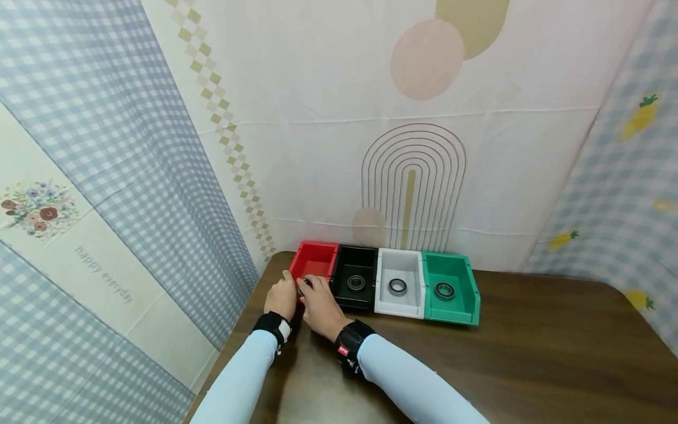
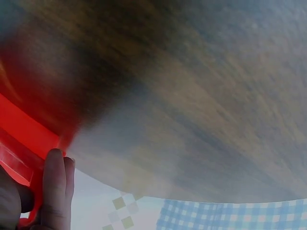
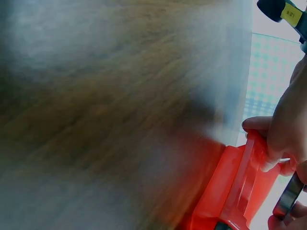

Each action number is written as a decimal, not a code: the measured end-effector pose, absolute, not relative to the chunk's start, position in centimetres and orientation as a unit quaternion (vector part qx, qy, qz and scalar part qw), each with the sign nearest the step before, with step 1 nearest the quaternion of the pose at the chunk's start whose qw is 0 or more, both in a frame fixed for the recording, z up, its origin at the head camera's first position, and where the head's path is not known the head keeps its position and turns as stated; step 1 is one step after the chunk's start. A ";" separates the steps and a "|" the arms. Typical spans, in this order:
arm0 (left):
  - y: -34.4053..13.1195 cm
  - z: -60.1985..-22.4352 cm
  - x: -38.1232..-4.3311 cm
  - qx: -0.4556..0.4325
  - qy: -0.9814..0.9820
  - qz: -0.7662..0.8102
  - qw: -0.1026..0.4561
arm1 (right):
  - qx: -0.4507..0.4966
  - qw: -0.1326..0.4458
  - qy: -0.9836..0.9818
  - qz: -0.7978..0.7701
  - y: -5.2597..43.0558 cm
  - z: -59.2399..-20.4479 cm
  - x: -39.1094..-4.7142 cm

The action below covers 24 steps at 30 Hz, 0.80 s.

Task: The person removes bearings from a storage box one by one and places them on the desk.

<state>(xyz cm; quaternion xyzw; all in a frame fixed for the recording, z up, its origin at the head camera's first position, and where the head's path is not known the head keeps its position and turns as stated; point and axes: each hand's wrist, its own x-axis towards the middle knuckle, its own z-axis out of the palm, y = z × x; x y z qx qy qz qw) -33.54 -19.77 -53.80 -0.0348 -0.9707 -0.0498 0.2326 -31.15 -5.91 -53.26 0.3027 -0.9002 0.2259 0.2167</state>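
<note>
My left hand (image 1: 281, 298) grips the left wall of a red bin (image 1: 316, 254). In the left wrist view, its fingers (image 2: 54, 189) lie along the outside of that wall. The right wrist view also shows this grip on the red rim (image 3: 242, 177). My right hand (image 1: 321, 308) pinches a dark ring-shaped bearing (image 3: 289, 195) at the near part of the red bin. Fingers partly cover the bearing in the head view. Whether it touches the bin floor I cannot tell.
Right of the red bin, a black bin (image 1: 351, 262), a white bin (image 1: 398, 262) and a green bin (image 1: 448, 270) stand side by side, each with one bearing inside. They sit on a brown wooden table (image 1: 535, 347), with a patterned cloth (image 1: 318, 165) behind.
</note>
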 end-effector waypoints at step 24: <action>-19.5 -53.5 -33.5 -0.031 -0.975 -0.051 0.212 | 0.311 0.200 -0.907 0.201 -4.0 -53.9 -30.3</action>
